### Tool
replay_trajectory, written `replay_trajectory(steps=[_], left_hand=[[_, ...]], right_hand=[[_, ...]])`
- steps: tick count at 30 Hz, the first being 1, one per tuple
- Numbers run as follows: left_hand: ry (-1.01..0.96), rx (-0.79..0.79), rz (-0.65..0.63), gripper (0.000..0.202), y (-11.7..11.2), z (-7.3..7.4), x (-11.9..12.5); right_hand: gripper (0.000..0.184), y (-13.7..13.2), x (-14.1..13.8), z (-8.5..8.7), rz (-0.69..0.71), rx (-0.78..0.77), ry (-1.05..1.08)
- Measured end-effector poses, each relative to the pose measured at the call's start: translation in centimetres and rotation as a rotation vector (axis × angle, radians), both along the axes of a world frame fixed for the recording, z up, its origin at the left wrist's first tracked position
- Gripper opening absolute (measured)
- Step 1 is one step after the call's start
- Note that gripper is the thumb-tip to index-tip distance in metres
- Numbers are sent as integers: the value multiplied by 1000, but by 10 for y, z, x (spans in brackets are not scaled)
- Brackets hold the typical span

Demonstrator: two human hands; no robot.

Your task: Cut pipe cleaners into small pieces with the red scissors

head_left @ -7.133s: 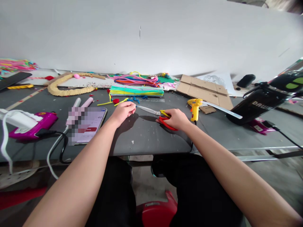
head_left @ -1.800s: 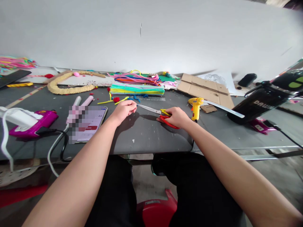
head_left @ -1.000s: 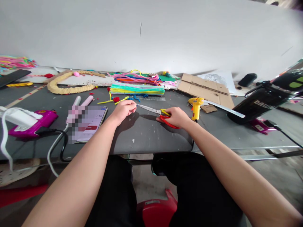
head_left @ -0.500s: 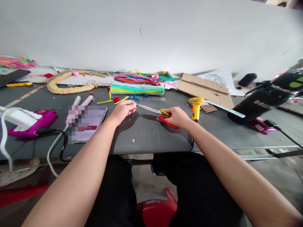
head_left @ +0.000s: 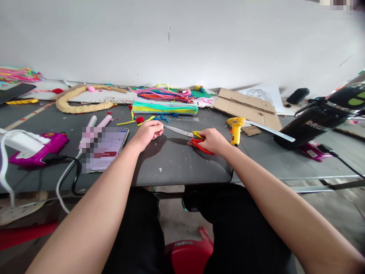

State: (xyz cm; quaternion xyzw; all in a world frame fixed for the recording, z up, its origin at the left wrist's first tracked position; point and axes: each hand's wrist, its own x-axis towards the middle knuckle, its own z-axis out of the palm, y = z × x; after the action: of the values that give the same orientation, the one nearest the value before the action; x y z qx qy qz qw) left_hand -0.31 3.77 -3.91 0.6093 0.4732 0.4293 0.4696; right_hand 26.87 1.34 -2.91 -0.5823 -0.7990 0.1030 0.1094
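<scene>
My right hand [head_left: 212,140] is closed around the red and yellow handles of a pair of scissors [head_left: 182,132], whose blades point left. The blade tips reach the fingertips of my left hand [head_left: 148,133]. That hand is closed in a pinch; whatever lies between its fingers is too small or hidden to make out. Just beyond it are a red pompom-like ball [head_left: 139,120] and short yellow pipe cleaner pieces [head_left: 125,123]. A bundle of green, yellow and white pipe cleaners [head_left: 165,108] lies farther back, with a clear ruler [head_left: 189,119] in front of it.
On the right are a yellow glue gun [head_left: 236,129], a metal ruler [head_left: 273,131], folded cardboard [head_left: 245,106] and a black bottle [head_left: 316,121]. A phone [head_left: 110,152], cables and a purple power strip [head_left: 54,150] lie left. A beige curved form [head_left: 64,104] sits behind.
Almost nothing differs. Both hands and the scissors keep nearly the same place, with only a very slight shift to the left.
</scene>
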Motion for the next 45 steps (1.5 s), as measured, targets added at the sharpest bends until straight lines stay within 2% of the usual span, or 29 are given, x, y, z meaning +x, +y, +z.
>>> replay_trajectory(steps=[5, 11, 16, 24, 29, 33, 38, 45], left_hand=[[-3, 4, 8, 22, 0, 0, 0], [2, 3, 16, 22, 0, 2, 1], [-25, -4, 37, 21, -1, 2, 0], [-51, -8, 38, 20, -1, 2, 0], [-62, -1, 14, 20, 1, 0, -2], [-67, -12, 22, 20, 1, 0, -2], [-62, 2, 14, 24, 0, 1, -2], [-78, -33, 47, 24, 1, 2, -1]], right_hand=[[54, -2, -2, 4, 20, 8, -95], [60, -6, -8, 18, -61, 22, -335], [44, -6, -14, 22, -7, 26, -427], [42, -3, -18, 15, 24, 18, -466], [49, -1, -17, 12, 21, 24, -468], [45, -1, -15, 9, 0, 44, -436], [46, -3, -9, 4, -92, 57, -277], [54, -8, 0, -1, -89, 102, -81]])
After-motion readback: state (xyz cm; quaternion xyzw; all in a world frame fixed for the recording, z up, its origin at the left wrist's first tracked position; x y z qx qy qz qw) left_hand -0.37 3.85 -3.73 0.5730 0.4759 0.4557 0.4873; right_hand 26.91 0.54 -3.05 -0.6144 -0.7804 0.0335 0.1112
